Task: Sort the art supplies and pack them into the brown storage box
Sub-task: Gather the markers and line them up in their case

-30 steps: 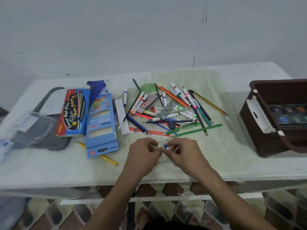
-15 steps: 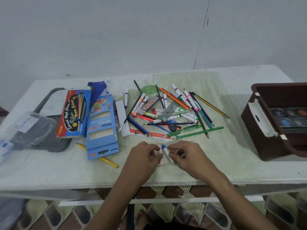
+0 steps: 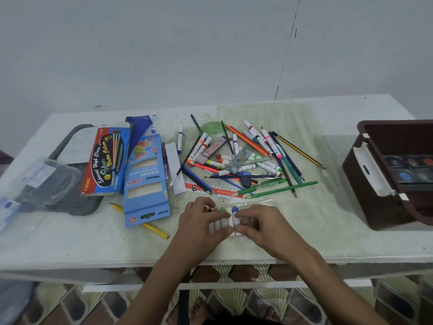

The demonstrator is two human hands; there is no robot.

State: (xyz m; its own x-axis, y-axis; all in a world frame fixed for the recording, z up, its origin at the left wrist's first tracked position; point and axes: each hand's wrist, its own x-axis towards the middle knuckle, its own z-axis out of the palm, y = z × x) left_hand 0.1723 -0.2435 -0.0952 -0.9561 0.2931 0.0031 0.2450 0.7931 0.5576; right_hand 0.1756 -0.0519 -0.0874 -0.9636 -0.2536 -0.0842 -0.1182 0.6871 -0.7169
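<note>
Both hands work at the near edge of the table (image 3: pixel 351 240). The left hand (image 3: pixel 199 221) and right hand (image 3: pixel 260 225) have fingers curled in a narrow pinch on a row of short white markers (image 3: pixel 230 220) – one blue-capped, one green – lying side by side, seemingly in a clear sleeve.

Progress, as judged: early. The brown storage box (image 3: pixel 365 193) sits at the right end of the table, well apart from the hands, with only a paint palette (image 3: pixel 410 168) visible inside. Still unsorted: the loose pile of pens and pencils (image 3: pixel 246 160) mid-table, a yellow pencil (image 3: pixel 152 228) near the front, and at left the blue Neon pencil carton (image 3: pixel 145 181) and the red watercolour box (image 3: pixel 105 160).

Unclear – the storage box is cut off by the frame's right edge, so its full contents can't be read. How many markers the left hand covers can't be told. The clear plastic container (image 3: pixel 46 181) at far left is blurred.
</note>
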